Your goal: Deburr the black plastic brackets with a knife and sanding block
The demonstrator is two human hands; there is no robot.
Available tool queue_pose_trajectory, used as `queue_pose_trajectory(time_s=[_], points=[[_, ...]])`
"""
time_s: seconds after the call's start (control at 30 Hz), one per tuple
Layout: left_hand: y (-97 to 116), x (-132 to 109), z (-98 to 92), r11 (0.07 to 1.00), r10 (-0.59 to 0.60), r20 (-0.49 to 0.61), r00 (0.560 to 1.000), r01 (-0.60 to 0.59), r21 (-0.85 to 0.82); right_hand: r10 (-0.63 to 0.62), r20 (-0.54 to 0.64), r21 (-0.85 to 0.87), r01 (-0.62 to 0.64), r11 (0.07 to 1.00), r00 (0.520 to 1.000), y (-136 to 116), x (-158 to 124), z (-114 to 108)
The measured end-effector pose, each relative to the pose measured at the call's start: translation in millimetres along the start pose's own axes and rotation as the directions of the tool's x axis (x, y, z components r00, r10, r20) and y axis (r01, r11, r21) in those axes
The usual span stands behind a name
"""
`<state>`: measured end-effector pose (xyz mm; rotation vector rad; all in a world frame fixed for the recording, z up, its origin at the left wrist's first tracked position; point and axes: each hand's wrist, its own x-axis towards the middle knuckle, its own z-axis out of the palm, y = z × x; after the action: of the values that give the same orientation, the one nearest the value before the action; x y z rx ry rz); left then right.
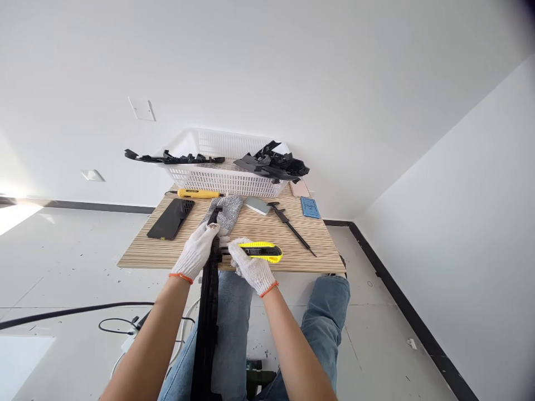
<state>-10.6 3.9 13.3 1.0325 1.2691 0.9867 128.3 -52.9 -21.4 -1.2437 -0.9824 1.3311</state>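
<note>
Both my hands wear white knit gloves. My left hand [197, 250] is closed around a long black plastic part [209, 312] that runs from my lap up over the near edge of the small wooden table [292, 245]. My right hand [249, 266] grips a yellow utility knife [264, 250], its front end held against the black part just beside my left hand. The part's far tip [217, 211] rests on a grey glove or cloth [229, 210].
A white basket [225, 178] with black plastic parts stands at the table's back. A phone [171, 218], yellow screwdriver [196, 193], grey block [257, 205], black caliper [292, 225] and blue card [310, 207] lie on the table. Cables [125, 323] trail on the floor at left.
</note>
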Motion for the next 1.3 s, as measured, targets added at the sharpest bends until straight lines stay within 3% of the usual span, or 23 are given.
queue_pose_trajectory(time_s=[0.17, 0.33, 0.43, 0.63, 0.83, 0.97, 1.13, 1.3], points=[[-4.7, -14.8, -2.6, 0.959, 0.153, -0.068, 0.986, -0.132, 0.252, 0.025, 0.017, 0.088, -0.026, 0.996, 1.000, -7.3, -0.6, 1.5], [-16.0, -35.7, -2.8, 0.996, 0.081, -0.054, 0.995, -0.079, 0.050, 0.183, -0.172, 0.301, -0.125, 0.945, 0.968, -12.6, 0.9, 2.7], [-20.8, -49.2, 2.5, 0.996, 0.070, -0.041, 0.997, -0.073, -0.060, 0.220, -0.183, 0.373, -0.140, 0.917, 0.958, -8.6, 4.6, 1.4], [-25.1, -67.7, 15.3, 0.998, 0.048, -0.042, 0.998, -0.050, -0.039, -0.016, -0.137, 0.087, 0.029, 0.996, 0.990, 5.3, 6.6, -10.6], [-32.1, -74.8, 19.6, 0.997, -0.051, -0.061, 0.997, 0.047, -0.065, -0.199, -0.140, -0.065, 0.192, 0.979, 0.970, -10.8, -1.9, -10.2], [-36.0, -79.6, 16.6, 0.996, -0.047, -0.031, 0.998, 0.044, -0.078, -0.345, 0.049, -0.084, 0.348, 0.934, 0.937, -21.0, -4.4, -9.0], [-44.2, -78.3, 13.3, 0.995, -0.042, 0.031, 0.999, 0.045, -0.089, -0.135, 0.043, -0.044, 0.137, 0.990, 0.990, -18.9, -3.9, -15.9], [-46.1, -74.6, 13.9, 0.997, -0.026, 0.065, 0.998, 0.031, -0.076, -0.042, 0.016, -0.016, 0.042, 0.999, 0.999, -17.4, 11.6, -16.5]])
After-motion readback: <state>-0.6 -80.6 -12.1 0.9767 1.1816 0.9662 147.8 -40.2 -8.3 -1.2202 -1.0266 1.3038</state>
